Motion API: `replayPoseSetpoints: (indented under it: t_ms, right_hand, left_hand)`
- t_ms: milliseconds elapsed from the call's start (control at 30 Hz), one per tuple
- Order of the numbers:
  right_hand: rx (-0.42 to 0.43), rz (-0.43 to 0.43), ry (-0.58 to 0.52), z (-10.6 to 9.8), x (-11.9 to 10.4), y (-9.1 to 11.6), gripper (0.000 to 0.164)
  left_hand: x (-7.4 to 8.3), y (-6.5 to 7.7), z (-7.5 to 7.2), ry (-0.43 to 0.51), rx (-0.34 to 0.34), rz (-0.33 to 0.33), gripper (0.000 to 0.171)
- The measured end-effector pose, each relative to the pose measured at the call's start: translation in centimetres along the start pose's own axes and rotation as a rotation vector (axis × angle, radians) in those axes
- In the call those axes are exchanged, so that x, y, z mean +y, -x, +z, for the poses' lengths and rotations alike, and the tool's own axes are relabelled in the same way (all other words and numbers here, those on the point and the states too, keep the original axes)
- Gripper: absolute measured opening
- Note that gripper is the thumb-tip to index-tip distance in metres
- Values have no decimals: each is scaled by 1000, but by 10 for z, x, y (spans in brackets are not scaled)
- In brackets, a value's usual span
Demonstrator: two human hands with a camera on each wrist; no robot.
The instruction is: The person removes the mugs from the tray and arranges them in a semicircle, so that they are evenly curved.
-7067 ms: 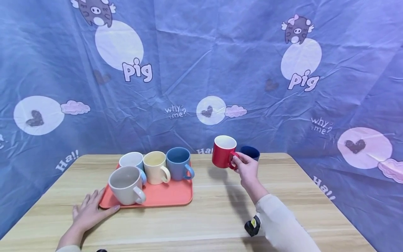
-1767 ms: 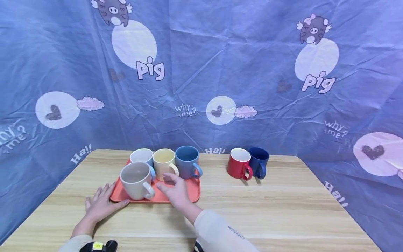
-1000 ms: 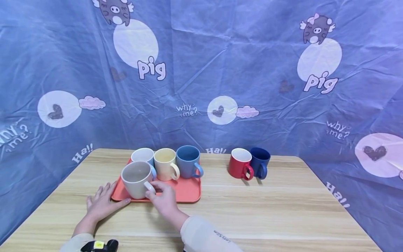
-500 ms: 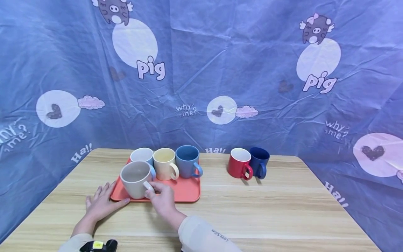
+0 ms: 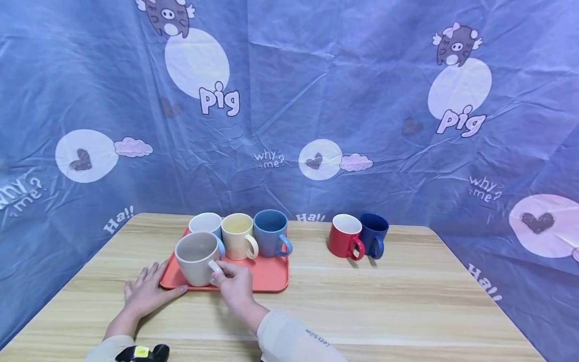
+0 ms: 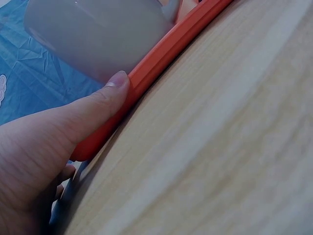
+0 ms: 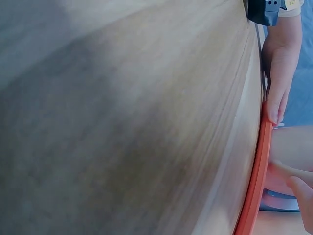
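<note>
A grey mug (image 5: 195, 266) stands upright at the front left of the orange tray (image 5: 271, 279). My right hand (image 5: 237, 286) pinches its handle between thumb and fingers. At the tray's front left corner my left hand (image 5: 147, 297) lies with spread fingers on the table. In the left wrist view, the thumb of that hand (image 6: 58, 132) touches the tray's rim (image 6: 159, 56), close by the grey mug (image 6: 100, 36). Behind the grey mug, a white and light-blue mug (image 5: 205, 221), a cream mug (image 5: 235, 244) and a blue mug (image 5: 268, 241) form a row on the tray.
A red mug (image 5: 341, 241) and a navy mug (image 5: 373, 234) stand side by side toward the back right of the wooden table (image 5: 384, 301). A blue patterned cloth (image 5: 271, 100) hangs behind and along the sides.
The red mug, earlier held in the air by my right hand, now stands beside the navy mug. My right hand has moved left onto the grey mug's handle. My left hand stays at the tray.
</note>
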State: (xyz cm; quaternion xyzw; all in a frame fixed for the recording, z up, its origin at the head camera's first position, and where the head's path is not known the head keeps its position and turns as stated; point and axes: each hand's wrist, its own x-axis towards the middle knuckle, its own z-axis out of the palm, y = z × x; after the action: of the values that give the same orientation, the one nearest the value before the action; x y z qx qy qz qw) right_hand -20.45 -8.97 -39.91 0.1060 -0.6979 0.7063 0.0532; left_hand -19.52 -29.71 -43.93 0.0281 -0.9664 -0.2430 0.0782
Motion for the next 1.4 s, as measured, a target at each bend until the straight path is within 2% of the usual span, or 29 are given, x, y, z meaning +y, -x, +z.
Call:
replayPoseSetpoints:
  t_ms: [300,500,667,833,1033,1300,1400]
  right_hand:
    - [-1,-1,-3,-3,0,1,23]
    - [-2,11,-71,-7,-1,-1,22]
    - [4,-22,-96,-12,-3,-4,21]
    - [-3,-37,-80,-19,-19,0,20]
    - [-14,11,-73,-22,-14,-1,20]
    - [-29,43,-109,-30,-28,4,20]
    - [-25,72,-163,-33,-34,3,21]
  left_hand:
    - [-2,0,2,-1,10,0,98]
    - [0,0,3,1,7,-8,98]
    - [1,0,4,-4,5,-7,98]
    - [-2,-1,5,-8,2,-6,99]
    - [-3,1,4,-10,1,-9,99]
    - [-2,1,3,-14,11,3,98]
    - [-2,1,3,-11,9,9,97]
